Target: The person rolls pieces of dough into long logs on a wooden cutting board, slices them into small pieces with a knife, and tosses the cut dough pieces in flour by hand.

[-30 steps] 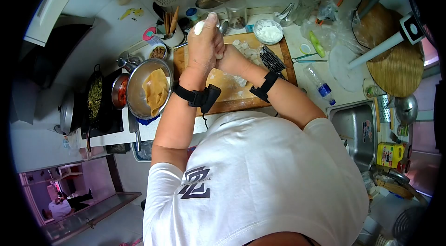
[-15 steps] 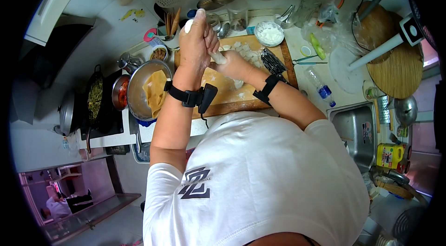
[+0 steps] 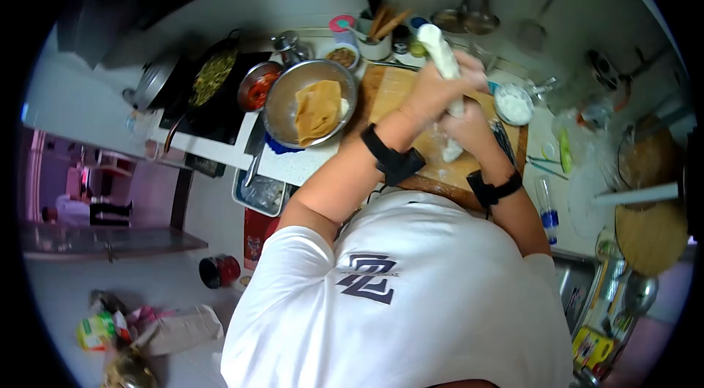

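A long white roll, like dough (image 3: 438,52), runs through both closed hands above a floured wooden board (image 3: 375,98). My left hand (image 3: 440,86) wraps round its upper part, with the thick end sticking out above. Just below and to the right, my right hand (image 3: 469,126) grips the lower part, and a further white piece shows beneath it over the board. Left of the board is a steel bowl (image 3: 276,111) with a folded tan cloth or sheet (image 3: 317,111) inside. Past my right hand is a bowl of white powder (image 3: 514,104).
A pan of greens (image 3: 215,74) and a bowl of red food (image 3: 261,91) are at the left. A plastic bottle (image 3: 547,210) lies near the sink (image 3: 574,278). A person (image 3: 73,212) is far off at the left. Ladles (image 3: 480,21) hang behind.
The view has swung left, so the counter appears further right. More of the white roll now shows above my left hand, which is tilted over to the right.
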Demonstrator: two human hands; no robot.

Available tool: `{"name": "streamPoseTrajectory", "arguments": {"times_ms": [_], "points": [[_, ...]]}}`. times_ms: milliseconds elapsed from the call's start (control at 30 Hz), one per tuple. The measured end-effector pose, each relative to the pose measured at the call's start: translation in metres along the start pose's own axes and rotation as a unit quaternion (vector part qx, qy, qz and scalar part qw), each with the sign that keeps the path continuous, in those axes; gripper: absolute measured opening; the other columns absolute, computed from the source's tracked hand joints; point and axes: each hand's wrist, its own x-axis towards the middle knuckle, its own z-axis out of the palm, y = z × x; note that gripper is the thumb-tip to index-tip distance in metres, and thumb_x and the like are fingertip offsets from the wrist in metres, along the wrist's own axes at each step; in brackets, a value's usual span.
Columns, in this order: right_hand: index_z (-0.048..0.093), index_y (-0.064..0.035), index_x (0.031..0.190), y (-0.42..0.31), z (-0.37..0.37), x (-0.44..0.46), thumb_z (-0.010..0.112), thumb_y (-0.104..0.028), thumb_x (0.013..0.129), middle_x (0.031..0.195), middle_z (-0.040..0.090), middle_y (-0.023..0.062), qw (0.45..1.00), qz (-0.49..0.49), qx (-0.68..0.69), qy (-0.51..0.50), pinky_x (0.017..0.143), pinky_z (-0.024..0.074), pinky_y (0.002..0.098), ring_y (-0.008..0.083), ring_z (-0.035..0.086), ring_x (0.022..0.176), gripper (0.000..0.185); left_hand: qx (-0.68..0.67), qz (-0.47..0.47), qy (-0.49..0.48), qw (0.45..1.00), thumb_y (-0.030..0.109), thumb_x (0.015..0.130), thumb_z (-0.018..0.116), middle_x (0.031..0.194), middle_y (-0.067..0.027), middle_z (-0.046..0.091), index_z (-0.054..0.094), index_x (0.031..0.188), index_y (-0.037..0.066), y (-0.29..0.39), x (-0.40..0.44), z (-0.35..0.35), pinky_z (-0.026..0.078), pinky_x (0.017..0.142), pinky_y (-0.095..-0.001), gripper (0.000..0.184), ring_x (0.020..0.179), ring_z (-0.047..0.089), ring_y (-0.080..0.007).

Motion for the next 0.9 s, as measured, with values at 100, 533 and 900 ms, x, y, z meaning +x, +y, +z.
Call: {"name": "streamPoseTrajectory", "arguments": {"times_ms": [100, 533, 900], "points": [[0.060, -0.0025, 0.110, -0.008, 0.000, -0.005, 0.074, -0.020, 0.082, 0.083, 0.065, 0.0045, 0.998, 0.050, -0.036, -0.018, 0.054, 0.0484, 0.0270, 0.0121, 0.061, 0.060, 0.036, -0.029, -0.062, 0.029, 0.997, 0.020, 0.091, 0.070, 0.067, -0.0067, 0.062, 0.057, 0.092, 0.004, -0.018, -0.002, -0.011, 0.055, 0.060, -0.0304, 0.021, 0.061, 0.064, -0.0164], [0.058, 0.0050, 0.079, 0.053, 0.001, -0.019, 0.070, -0.015, 0.085, 0.062, 0.054, 0.0055, 0.990, 0.025, -0.136, -0.020, 0.054, 0.0417, 0.0345, 0.0145, 0.048, 0.057, 0.024, -0.085, -0.057, 0.090, 0.991, 0.039, 0.096, 0.065, 0.048, 0.0010, 0.042, 0.047, 0.075, 0.011, 0.008, 0.003, -0.015, 0.036, 0.038, -0.0273, 0.039, 0.035, 0.040, -0.0113], [0.065, -0.0026, 0.124, 0.076, -0.027, -0.038, 0.071, -0.027, 0.089, 0.105, 0.072, 0.0192, 0.980, 0.057, -0.183, -0.051, 0.085, 0.0515, 0.0344, 0.0252, 0.069, 0.094, 0.043, -0.107, -0.056, 0.218, 0.968, 0.036, 0.095, 0.066, 0.048, 0.0065, 0.032, 0.038, 0.063, 0.021, 0.020, 0.009, -0.056, 0.031, 0.041, -0.0282, 0.045, 0.040, 0.034, -0.0096]]}}
